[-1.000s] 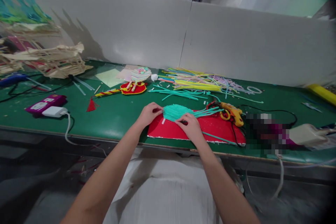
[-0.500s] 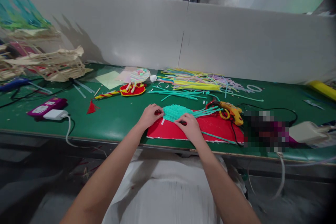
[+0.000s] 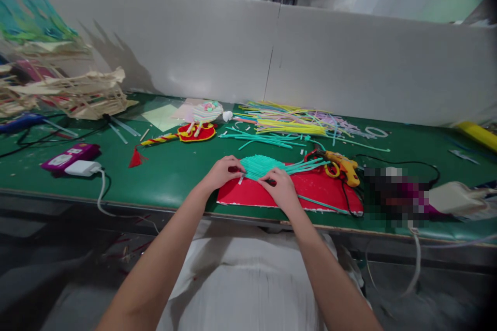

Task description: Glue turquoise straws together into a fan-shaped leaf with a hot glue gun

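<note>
Turquoise pipe cleaners [image 3: 261, 166] lie side by side as a rounded patch on a red board [image 3: 322, 189]. At the patch's left end, my left hand [image 3: 226, 171] is closed, thumb and fingers pinching the edge. My right hand [image 3: 280, 185] is closed in a pinch on the lower edge of the same pipe cleaners. Their loose ends fan out to the right, towards a yellow glue gun [image 3: 344, 165] and orange-handled scissors [image 3: 316, 154]. A small white scrap [image 3: 240, 180] lies on the board below my left fingers. The fingertips partly hide what they grip.
Behind the board lie loose turquoise pipe cleaners [image 3: 267, 137] and a multicoloured pile [image 3: 291, 123]. A red and yellow ornament [image 3: 197, 133] and a purple box with a white plug [image 3: 72, 159] are to the left. A grey partition [image 3: 194, 46] borders the green table [image 3: 163, 181].
My left hand has shifted slightly to the right and stays at the patch's edge. My right hand has hardly moved. The view has tilted a little.
</note>
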The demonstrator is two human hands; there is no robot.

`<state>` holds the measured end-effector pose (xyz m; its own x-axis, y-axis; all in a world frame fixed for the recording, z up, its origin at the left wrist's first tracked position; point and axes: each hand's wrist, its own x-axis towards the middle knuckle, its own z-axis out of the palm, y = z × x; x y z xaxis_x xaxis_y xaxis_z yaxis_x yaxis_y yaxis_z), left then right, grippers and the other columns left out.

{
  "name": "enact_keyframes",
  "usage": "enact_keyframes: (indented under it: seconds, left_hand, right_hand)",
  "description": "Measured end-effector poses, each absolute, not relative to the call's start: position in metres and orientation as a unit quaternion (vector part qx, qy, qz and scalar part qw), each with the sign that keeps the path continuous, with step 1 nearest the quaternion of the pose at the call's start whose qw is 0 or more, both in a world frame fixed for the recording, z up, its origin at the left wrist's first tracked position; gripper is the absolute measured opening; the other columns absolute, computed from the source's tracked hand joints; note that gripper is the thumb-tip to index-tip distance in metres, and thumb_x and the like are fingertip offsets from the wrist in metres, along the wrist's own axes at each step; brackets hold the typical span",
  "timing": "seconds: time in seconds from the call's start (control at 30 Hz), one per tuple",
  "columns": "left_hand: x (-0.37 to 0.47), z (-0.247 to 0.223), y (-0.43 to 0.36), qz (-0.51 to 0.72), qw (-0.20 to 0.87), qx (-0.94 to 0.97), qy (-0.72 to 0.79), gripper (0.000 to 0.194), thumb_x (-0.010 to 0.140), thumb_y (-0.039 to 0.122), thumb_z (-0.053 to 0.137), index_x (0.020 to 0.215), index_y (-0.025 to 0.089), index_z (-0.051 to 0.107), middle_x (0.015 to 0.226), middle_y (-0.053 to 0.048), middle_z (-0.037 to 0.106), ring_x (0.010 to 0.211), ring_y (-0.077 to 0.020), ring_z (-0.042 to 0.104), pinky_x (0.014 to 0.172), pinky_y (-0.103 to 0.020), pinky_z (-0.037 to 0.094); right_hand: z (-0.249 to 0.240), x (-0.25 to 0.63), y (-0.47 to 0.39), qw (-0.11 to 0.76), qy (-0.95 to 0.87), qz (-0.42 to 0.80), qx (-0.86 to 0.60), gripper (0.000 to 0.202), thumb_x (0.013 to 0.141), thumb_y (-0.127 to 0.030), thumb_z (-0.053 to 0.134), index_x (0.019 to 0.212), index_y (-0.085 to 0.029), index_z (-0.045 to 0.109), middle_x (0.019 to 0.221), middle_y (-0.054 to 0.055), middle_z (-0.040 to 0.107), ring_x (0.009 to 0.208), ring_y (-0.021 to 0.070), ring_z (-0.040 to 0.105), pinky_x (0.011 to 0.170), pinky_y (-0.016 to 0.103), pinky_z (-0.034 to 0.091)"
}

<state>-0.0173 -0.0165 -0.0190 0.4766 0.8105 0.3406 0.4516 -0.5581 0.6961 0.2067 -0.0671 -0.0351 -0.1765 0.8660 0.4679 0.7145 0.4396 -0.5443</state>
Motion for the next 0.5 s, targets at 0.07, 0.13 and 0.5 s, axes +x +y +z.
enact_keyframes:
  seconds: [0.07, 0.13, 0.5]
  left_hand:
    - [-0.0174, -0.0193, -0.0165, 0.327, 0.257, 0.823, 0.386, 0.008, 0.077, 0.027, 0.065, 0.081, 0.021, 0.07, 0.087, -0.003, 0.061, 0.091, -0.0176, 0.056, 0.084, -0.031, 0.042]
    - [-0.0178, -0.0197, -0.0164, 0.326, 0.256, 0.823, 0.388, 0.009, 0.077, 0.028, 0.065, 0.081, 0.021, 0.07, 0.086, -0.003, 0.061, 0.09, -0.0177, 0.056, 0.083, -0.031, 0.042]
    - [-0.0186, -0.0195, -0.017, 0.326, 0.25, 0.819, 0.401, 0.012, 0.078, 0.031, 0.064, 0.077, 0.022, 0.071, 0.084, -0.003, 0.064, 0.087, -0.0186, 0.056, 0.081, -0.032, 0.041]
  right_hand:
    - [-0.035, 0.2068, -0.067, 0.376, -0.76, 0.101, -0.521, 0.013, 0.08, -0.033, 0.062, 0.074, -0.024, 0.069, 0.079, 0.003, 0.061, 0.081, 0.019, 0.055, 0.077, 0.032, 0.044]
    - [-0.0349, 0.2069, -0.067, 0.376, -0.759, 0.102, -0.521, 0.014, 0.08, -0.033, 0.062, 0.074, -0.024, 0.069, 0.08, 0.004, 0.061, 0.08, 0.0191, 0.055, 0.077, 0.033, 0.044]
    - [-0.0354, 0.207, -0.0665, 0.376, -0.757, 0.107, -0.523, 0.015, 0.08, -0.034, 0.062, 0.074, -0.024, 0.07, 0.079, 0.003, 0.061, 0.08, 0.0184, 0.055, 0.077, 0.032, 0.043]
